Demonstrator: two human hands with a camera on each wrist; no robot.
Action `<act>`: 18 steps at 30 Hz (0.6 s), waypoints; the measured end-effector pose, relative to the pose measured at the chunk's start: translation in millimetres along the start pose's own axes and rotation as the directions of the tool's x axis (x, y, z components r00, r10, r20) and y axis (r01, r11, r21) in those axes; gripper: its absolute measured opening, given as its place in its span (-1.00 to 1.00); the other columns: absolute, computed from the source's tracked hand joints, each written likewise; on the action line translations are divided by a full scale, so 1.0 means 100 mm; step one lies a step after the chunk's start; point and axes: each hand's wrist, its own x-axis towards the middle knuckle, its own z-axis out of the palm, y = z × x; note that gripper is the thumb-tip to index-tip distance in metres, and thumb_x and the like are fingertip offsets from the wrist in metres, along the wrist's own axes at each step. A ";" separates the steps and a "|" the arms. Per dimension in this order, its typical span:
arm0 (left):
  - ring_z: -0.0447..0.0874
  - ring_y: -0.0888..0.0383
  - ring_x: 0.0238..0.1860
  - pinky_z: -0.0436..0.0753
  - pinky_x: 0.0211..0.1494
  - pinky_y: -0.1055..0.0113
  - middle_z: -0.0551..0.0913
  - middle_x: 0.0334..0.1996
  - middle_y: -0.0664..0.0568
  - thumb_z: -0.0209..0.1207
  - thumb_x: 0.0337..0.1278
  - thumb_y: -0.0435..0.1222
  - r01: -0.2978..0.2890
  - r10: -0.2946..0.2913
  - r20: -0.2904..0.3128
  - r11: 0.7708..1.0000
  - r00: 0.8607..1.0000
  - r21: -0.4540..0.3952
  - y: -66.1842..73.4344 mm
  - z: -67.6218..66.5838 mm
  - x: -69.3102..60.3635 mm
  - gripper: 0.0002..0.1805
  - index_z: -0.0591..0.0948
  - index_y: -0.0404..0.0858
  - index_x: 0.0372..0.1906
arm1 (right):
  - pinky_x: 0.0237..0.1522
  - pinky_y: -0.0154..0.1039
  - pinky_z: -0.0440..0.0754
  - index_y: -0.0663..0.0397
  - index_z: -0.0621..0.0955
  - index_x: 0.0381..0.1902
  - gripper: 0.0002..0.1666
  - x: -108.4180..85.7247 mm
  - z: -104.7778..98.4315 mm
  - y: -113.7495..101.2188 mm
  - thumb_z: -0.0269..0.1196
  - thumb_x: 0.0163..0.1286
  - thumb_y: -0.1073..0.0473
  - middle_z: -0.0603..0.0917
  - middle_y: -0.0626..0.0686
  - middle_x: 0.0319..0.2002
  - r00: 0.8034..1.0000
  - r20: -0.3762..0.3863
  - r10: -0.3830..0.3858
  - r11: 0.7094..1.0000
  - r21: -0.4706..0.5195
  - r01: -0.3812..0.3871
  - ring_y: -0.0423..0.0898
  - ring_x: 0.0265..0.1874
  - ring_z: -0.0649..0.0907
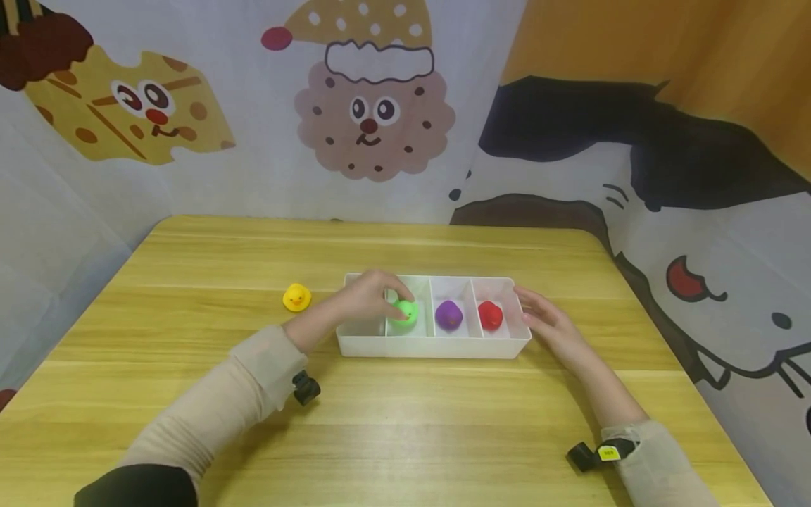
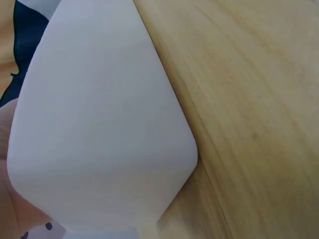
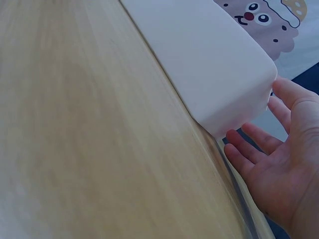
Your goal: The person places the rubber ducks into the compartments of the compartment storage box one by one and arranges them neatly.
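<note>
A white divided box (image 1: 437, 347) stands across the middle of the table. My left hand (image 1: 367, 294) reaches over its left end and pinches a green rubber duck (image 1: 407, 315) between thumb and fingers, inside the second compartment from the left. To the right, a purple duck (image 1: 449, 315) and a red duck (image 1: 491, 315) sit in separate compartments. At the box's right end my right hand (image 1: 550, 325) touches the outer wall with extended fingertips, clearly seen in the right wrist view (image 3: 279, 154). The box's side wall (image 2: 99, 109) mostly hides my left hand in the left wrist view.
A yellow rubber duck (image 1: 296, 297) lies on the wooden table (image 1: 393, 422), left of the box and close to my left forearm. Behind the table hangs a curtain (image 1: 253, 190) printed with cartoon figures.
</note>
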 end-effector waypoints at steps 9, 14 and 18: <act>0.54 0.16 -0.02 0.43 0.18 0.12 0.67 -0.19 0.21 0.45 -0.14 -0.34 0.049 -0.049 0.007 0.999 0.999 -0.003 0.00 0.04 0.05 -0.67 0.72 -0.13 -0.14 | 0.11 -0.42 0.36 0.11 0.23 0.44 -0.37 0.00 0.01 0.02 0.08 0.49 0.12 0.31 0.27 0.34 1.000 -0.003 0.002 1.000 0.004 -0.002 0.21 0.27 0.33; 0.51 0.14 0.02 0.40 0.20 0.06 0.66 -0.21 0.24 0.46 -0.17 -0.34 0.108 -0.108 0.014 0.994 0.994 -0.006 0.01 0.07 0.07 -0.67 0.72 -0.08 -0.17 | 0.10 -0.42 0.37 0.11 0.24 0.43 -0.37 0.00 0.01 0.01 0.09 0.48 0.12 0.32 0.27 0.33 1.000 -0.008 0.002 1.000 0.014 -0.002 0.18 0.26 0.35; 0.50 0.12 0.03 0.39 0.20 0.01 0.65 -0.22 0.24 0.46 -0.18 -0.36 0.142 -0.141 0.020 0.990 0.990 -0.021 0.03 0.08 0.08 -0.67 0.72 -0.06 -0.19 | 0.09 -0.42 0.39 0.11 0.25 0.43 -0.38 0.01 0.00 0.02 0.09 0.48 0.13 0.32 0.28 0.33 1.000 -0.008 -0.008 1.000 0.019 0.008 0.07 0.24 0.40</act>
